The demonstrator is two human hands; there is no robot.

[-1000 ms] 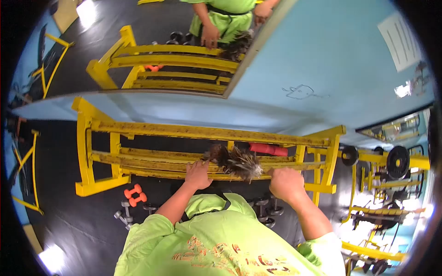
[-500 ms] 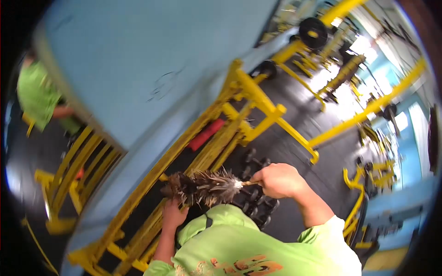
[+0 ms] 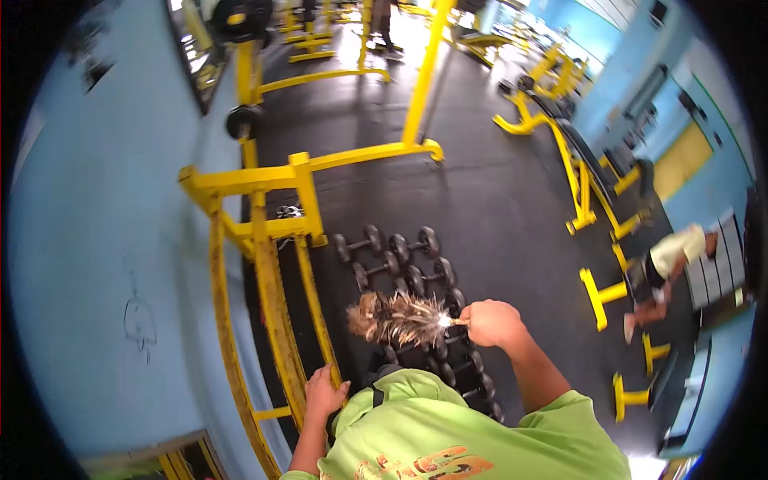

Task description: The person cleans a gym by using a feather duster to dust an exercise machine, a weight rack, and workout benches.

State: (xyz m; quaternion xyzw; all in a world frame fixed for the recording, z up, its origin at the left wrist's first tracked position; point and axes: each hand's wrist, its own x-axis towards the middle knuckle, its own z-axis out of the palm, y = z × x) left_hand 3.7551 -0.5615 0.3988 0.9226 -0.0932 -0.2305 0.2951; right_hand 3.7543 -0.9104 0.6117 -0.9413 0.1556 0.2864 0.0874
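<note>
My right hand (image 3: 494, 322) is closed around the thin handle of a feather duster (image 3: 400, 318). Its brown and grey feathers point left, above several black dumbbells (image 3: 432, 276) on the floor; I cannot tell if they touch. My left hand (image 3: 322, 394) is on the front rail of a yellow metal rack (image 3: 276, 320), fingers bent over the bar and thumb on the near side. The rack's rails show worn, dirty paint.
The blue wall (image 3: 96, 240) runs along the left. Ahead is a yellow frame (image 3: 360, 152) with weight plates. Yellow benches (image 3: 576, 168) stand to the right on the black floor (image 3: 504, 200). A person (image 3: 668, 268) is bent over at the far right.
My view has turned right, away from the wall mirror. The duster has moved from above the rack rails to above the dumbbells. My left hand stays on the rack.
</note>
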